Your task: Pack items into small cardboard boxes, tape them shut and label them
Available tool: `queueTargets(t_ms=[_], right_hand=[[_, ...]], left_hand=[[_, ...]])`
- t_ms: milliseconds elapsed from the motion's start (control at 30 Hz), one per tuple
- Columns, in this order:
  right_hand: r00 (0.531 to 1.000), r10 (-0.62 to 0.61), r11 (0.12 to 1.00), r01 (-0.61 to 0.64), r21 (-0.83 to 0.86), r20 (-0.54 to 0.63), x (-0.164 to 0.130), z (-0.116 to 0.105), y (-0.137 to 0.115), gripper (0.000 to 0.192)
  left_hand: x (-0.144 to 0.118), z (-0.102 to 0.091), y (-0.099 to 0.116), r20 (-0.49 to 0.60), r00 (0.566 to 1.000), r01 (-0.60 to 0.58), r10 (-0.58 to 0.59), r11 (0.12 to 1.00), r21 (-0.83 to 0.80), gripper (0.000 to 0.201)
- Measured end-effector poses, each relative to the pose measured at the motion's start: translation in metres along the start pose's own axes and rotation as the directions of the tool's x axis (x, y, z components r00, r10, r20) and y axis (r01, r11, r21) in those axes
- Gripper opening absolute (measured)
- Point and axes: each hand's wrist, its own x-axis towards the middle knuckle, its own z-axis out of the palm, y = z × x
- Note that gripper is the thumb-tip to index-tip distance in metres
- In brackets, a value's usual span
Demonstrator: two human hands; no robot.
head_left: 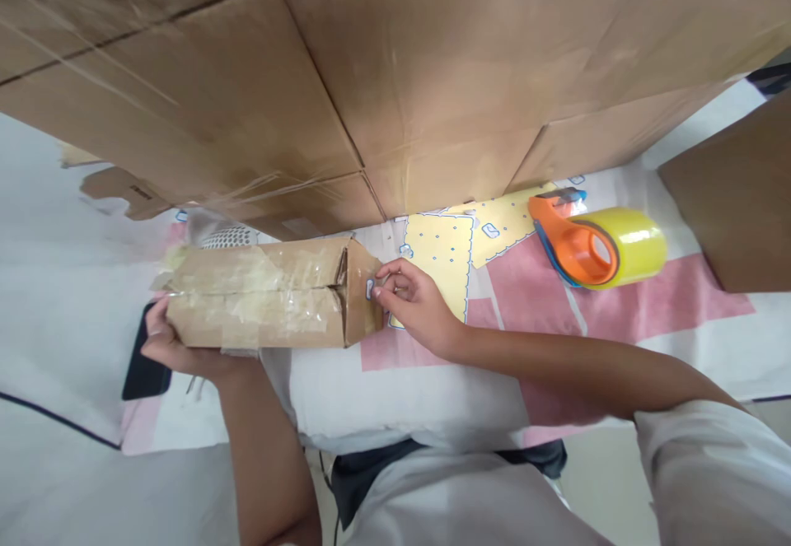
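A long brown cardboard box (259, 295), covered with strips of clear tape, lies sideways in front of me. My left hand (170, 344) grips its left end from below, with some fingers hidden behind the box. At the right end, the fingertips of my right hand (414, 299) are pinched together against the box's end face. Close to those fingertips, a small white sticker with a blue outline (370, 288) sits on that face. Whether the fingers hold a bit of it I cannot make out. Yellow sticker sheets (438, 254) lie behind my right hand.
An orange tape dispenser (572, 249) with a yellow tape roll (636, 248) rests on the pink and white cloth (624, 307) to the right. A big taped carton (395, 85) stands along the back. Another brown box (735, 200) is at far right. A black phone (145, 369) lies left.
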Motion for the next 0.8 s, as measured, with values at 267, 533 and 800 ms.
queueTargets(t_ms=[267, 533, 800], right_hand=[[0.949, -0.026, 0.944, 0.127, -0.306, 0.314, -0.026, -0.001, 0.017, 0.077], [0.954, 0.118, 0.968, -0.048, -0.245, 0.277, -0.016, -0.003, 0.007, 0.093], [0.964, 0.050, 0.926, 0.053, -0.375, 0.260, -0.021, -0.004, 0.016, 0.090]], left_hand=[[0.001, 0.001, 0.001, -0.073, 0.997, -0.028, 0.036, 0.993, 0.112, 0.016], [0.002, 0.006, 0.001, -0.114, 0.993, -0.033, 0.041, 0.997, 0.072, 0.014], [0.001, 0.007, 0.003, -0.101, 0.995, -0.008, 0.013, 0.999, 0.054, 0.015]])
